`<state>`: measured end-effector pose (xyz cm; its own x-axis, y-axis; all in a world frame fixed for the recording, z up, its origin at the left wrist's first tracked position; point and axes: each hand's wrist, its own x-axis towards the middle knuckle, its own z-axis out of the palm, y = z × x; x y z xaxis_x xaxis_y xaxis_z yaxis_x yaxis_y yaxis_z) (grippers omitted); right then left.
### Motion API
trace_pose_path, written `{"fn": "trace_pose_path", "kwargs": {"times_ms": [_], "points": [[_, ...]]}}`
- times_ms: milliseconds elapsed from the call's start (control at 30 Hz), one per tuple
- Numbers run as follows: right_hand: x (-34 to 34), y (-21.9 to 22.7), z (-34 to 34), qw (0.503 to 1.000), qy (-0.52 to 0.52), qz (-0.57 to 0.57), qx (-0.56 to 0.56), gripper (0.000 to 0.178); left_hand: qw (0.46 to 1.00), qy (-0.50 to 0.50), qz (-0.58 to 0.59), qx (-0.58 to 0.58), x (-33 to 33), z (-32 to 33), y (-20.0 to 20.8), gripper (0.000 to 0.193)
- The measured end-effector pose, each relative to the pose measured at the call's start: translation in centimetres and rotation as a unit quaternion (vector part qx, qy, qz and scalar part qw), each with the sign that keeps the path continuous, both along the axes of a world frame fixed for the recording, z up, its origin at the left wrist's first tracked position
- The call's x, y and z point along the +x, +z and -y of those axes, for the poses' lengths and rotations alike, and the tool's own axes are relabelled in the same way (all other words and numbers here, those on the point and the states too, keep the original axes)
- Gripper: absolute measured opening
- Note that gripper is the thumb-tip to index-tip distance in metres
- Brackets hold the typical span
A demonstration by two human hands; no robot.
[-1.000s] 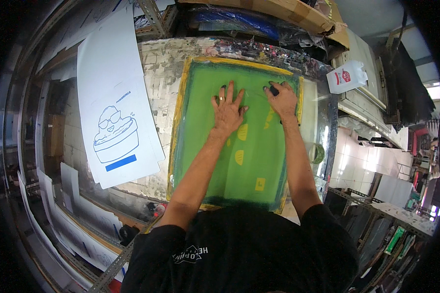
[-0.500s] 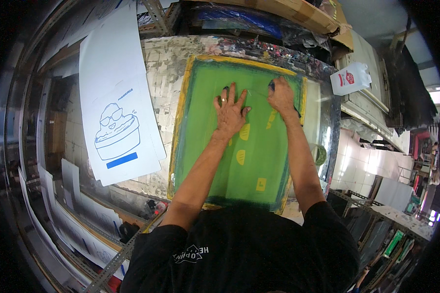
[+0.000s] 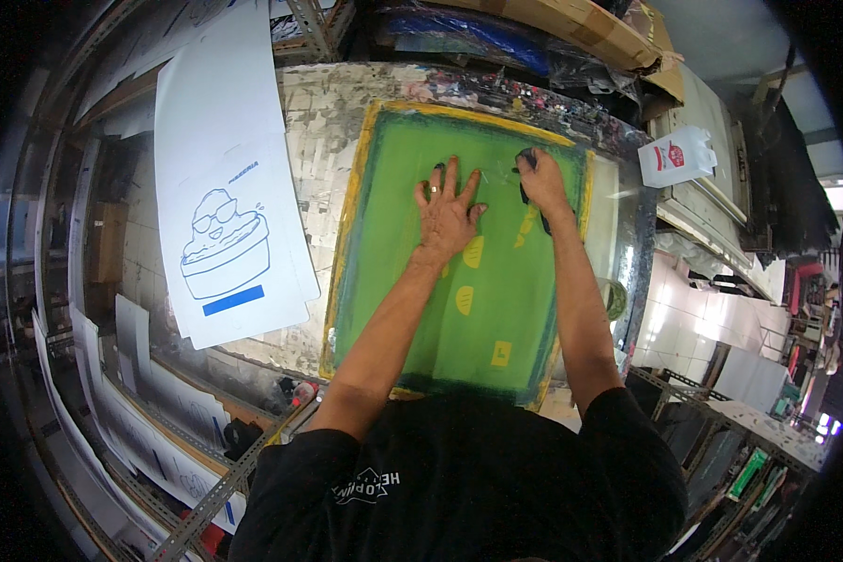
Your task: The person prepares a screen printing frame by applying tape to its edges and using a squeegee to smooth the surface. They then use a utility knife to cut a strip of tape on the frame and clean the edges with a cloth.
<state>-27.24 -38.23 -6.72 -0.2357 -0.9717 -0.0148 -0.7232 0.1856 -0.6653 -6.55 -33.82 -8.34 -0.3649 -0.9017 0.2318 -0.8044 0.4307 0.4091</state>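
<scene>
Clock positions were taken from the centre of the screen [image 3: 393, 215], which lay flat before me, its yellow-edged frame [image 3: 347, 248] enclosing green mesh.

At 10 o'clock, a white sheet [image 3: 215, 122] lay printed side up, just beside the frame but apart from it, presumably so that its blue drawing [image 3: 225, 244] was clear of the mesh. Slightly toward 12 o'clock, my left hand [image 3: 447, 220] rested palm down, fingers spread and pointing to 12, thumb toward 1; this spread probably steadied the screen. At 2 o'clock, my right hand [image 3: 545, 185] was closed around what appeared to be a dark cloth [image 3: 526, 156], bunched at the mesh, probably for a firmer hold. Exact fingertip contact was hidden. Toward 6 o'clock, two half-round marks [image 3: 465, 301] and a small square [image 3: 501, 354] showed yellow.

Surface and room, left to right: at 8 o'clock, pale boards [image 3: 133, 342] stood on edge beside a metal rail [image 3: 217, 489]. The table [image 3: 314, 112] was pale and heavily stained, its far edge crusted with coloured specks from 12 to 1 o'clock. Beyond it, at 1 o'clock, lay cardboard [image 3: 581, 28]. Between 3 and 4, near the frame, sat a green roll [image 3: 615, 300]; farther out were a white jug [image 3: 676, 156] at 2, tiled floor [image 3: 665, 304] at 3 and a rack [image 3: 763, 431] at 4.
</scene>
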Motion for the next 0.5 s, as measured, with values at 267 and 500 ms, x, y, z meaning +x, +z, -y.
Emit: {"fn": "trace_pose_path", "kwargs": {"times_ms": [267, 500], "points": [[1.5, 1.5, 1.9, 0.985, -0.053, 0.164, 0.018, 0.042, 0.999, 0.012, 0.028, 0.018, -0.4, -0.1, 0.4, 0.065], [-0.6, 2.2, 1.0, 0.998, -0.037, 0.019, 0.043, 0.038, 0.994, 0.045, 0.077, 0.059, -2.3, -0.5, 1.1, 0.071]]}}
